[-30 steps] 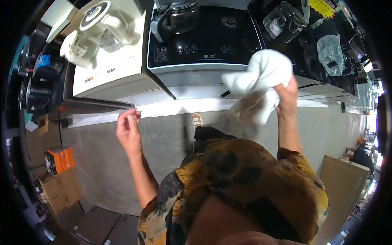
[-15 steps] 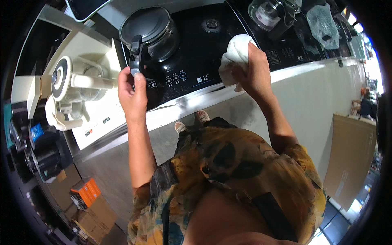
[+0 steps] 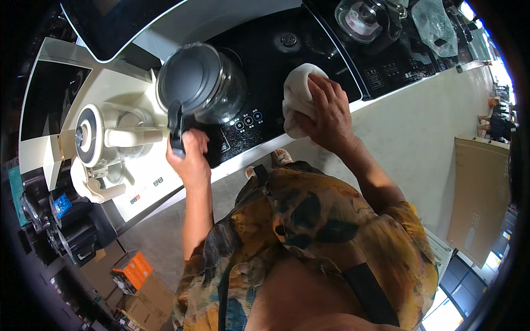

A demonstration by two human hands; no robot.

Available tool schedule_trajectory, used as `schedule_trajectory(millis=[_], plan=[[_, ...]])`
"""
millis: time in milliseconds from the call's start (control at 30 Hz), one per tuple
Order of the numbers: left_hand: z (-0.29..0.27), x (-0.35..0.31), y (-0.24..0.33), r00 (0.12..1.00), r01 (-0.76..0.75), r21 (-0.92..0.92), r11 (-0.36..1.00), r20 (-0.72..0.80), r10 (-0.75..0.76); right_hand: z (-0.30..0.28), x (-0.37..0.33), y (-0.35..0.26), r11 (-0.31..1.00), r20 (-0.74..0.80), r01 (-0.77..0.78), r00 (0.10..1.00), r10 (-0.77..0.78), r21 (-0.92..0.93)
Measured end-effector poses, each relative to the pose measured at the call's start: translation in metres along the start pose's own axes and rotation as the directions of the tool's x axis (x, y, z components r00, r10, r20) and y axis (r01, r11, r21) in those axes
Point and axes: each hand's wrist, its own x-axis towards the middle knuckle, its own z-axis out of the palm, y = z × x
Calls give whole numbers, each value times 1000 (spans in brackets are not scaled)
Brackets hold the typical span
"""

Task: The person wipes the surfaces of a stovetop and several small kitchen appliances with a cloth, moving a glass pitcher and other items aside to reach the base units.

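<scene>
A glass kettle [image 3: 229, 102] with a dark grey lid and black handle stands at the left of a black glossy panel [image 3: 262, 66]. My left hand [image 3: 190, 157] is closed round the kettle's handle, near its lower end. To the right, my right hand [image 3: 331, 113] grips a bunched white cloth [image 3: 298, 102] over the panel's front part. Its fingers lie bent across the cloth, and the thumb is partly hidden. Round touch buttons [image 3: 248, 120] show between the kettle and the cloth. Whether the kettle's base touches the panel I cannot tell.
On a cream unit at the left stands a glass kettle with a cream handle [image 3: 132, 137], beside another cream-handled vessel [image 3: 96, 185]. Another glass pot [image 3: 359, 22] and a clear plastic bag [image 3: 436, 27] are at the back right. Cardboard boxes [image 3: 479, 198] stand on both sides.
My left hand has taken a fuller grip on the handle, and the kettle has shifted toward me. My right hand has brought the cloth leftward, closer to the buttons. The whole view has shifted.
</scene>
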Motion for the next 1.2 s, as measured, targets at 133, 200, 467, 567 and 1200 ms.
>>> schedule_trajectory(millis=[133, 200, 467, 567, 1200], plan=[[-26, -39, 26, 999, 13, 19, 1000, -42, -12, 2, 18, -6, 999, 93, 27, 995, -25, -26], [-43, -56, 44, 999, -14, 12, 1000, 45, 13, 14, 28, -6, 999, 94, 51, 994, -49, -17], [-81, -114, 81, 977, 41, 110, 993, -214, -16, 87, 117, -22, 968, -67, 195, 976, -207, -156], [-91, -129, 84, 962, 58, 125, 990, -273, -22, 101, 164, -62, 959, 305, 104, 952, -19, -263], [-112, -139, 82, 969, 127, 137, 982, -230, -94, 60, 195, 30, 952, 343, 31, 936, 79, -304]])
